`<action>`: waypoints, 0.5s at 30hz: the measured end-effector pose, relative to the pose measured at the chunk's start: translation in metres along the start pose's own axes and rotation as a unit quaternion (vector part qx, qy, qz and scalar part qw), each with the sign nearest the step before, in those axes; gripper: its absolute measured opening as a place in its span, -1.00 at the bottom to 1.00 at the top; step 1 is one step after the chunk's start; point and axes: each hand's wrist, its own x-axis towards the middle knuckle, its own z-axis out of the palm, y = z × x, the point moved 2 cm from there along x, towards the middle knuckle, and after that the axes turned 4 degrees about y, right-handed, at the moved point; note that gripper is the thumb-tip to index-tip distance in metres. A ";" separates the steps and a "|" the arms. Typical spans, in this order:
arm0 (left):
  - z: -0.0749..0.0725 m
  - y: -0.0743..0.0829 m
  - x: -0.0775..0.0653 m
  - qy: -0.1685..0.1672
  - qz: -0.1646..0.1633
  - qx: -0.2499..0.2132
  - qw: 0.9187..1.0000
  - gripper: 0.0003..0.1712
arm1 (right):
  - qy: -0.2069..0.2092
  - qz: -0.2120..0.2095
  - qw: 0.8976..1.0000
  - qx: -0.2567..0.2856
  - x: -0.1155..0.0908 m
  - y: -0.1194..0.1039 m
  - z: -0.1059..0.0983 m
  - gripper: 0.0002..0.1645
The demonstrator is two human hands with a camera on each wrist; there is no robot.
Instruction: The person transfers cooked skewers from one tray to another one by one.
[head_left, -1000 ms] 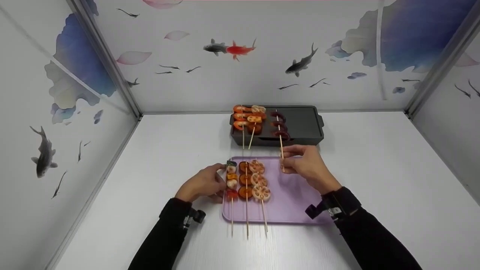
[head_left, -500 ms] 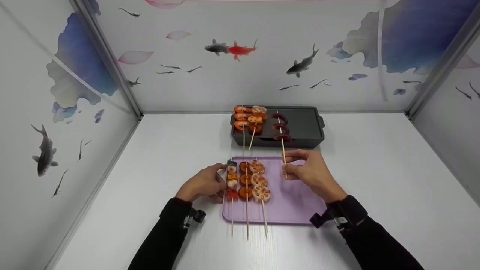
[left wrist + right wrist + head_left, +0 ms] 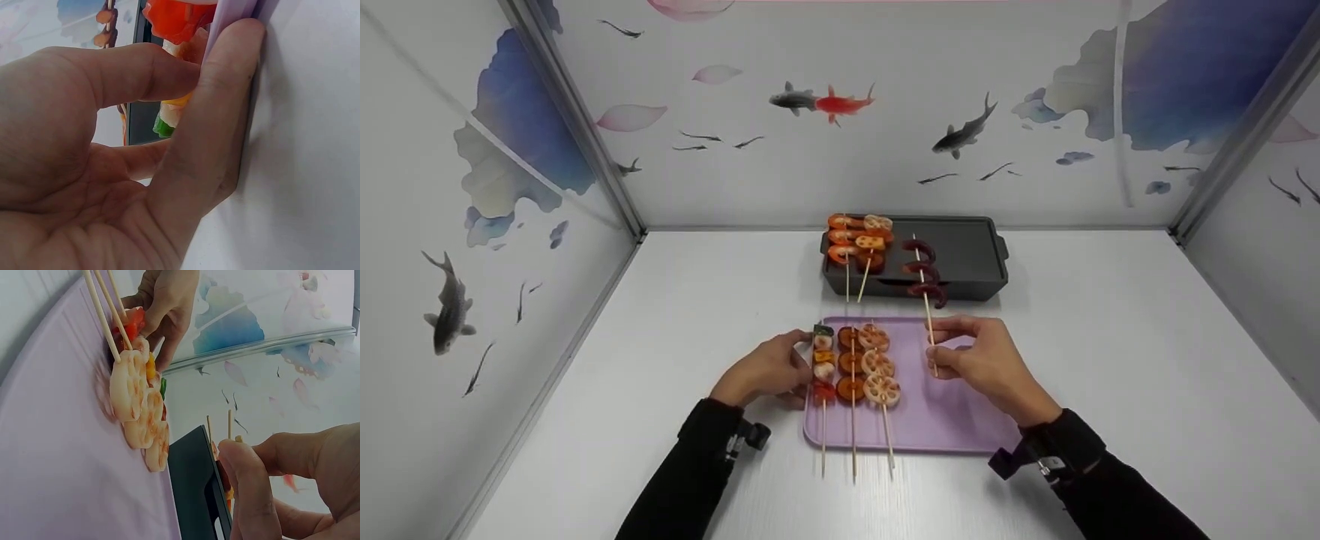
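My right hand (image 3: 994,367) pinches the lower stick of a skewer (image 3: 922,271) with dark red, curled pieces. The pieces overlap the front of the black grill pan (image 3: 966,247), while the stick's end hangs over the lilac tray (image 3: 945,424). At the tray's left edge, my left hand (image 3: 763,369) grips the rim; in the left wrist view a finger (image 3: 225,73) lies along its underside. On the tray lie three skewers: mixed vegetables (image 3: 824,364), orange-brown round slices (image 3: 851,364) and lotus root slices (image 3: 879,364). Their sticks stick out past the front edge.
On the grill pan's left part lie a shrimp skewer (image 3: 840,238) and a skewer of mixed slices (image 3: 870,244), sticks toward me. White panels printed with fish (image 3: 964,135) stand behind and at both sides of the white table (image 3: 720,277).
My right hand has drawn the skewer of dark red pieces toward me and slightly right, from over the grill pan to its front edge. The left hand stays at the tray.
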 end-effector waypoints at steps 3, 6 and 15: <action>0.000 0.000 -0.001 -0.001 0.001 -0.001 1.000 -0.21 | -0.001 0.003 1.000 -0.008 -0.004 0.002 -0.001 -0.51; 0.000 -0.001 0.000 -0.002 0.003 -0.003 1.000 -0.20 | -0.003 0.001 1.000 -0.011 -0.008 0.004 -0.002 -0.52; 0.000 -0.001 0.001 0.001 0.005 0.008 1.000 -0.19 | -0.013 0.001 1.000 -0.014 -0.021 0.008 -0.002 -0.51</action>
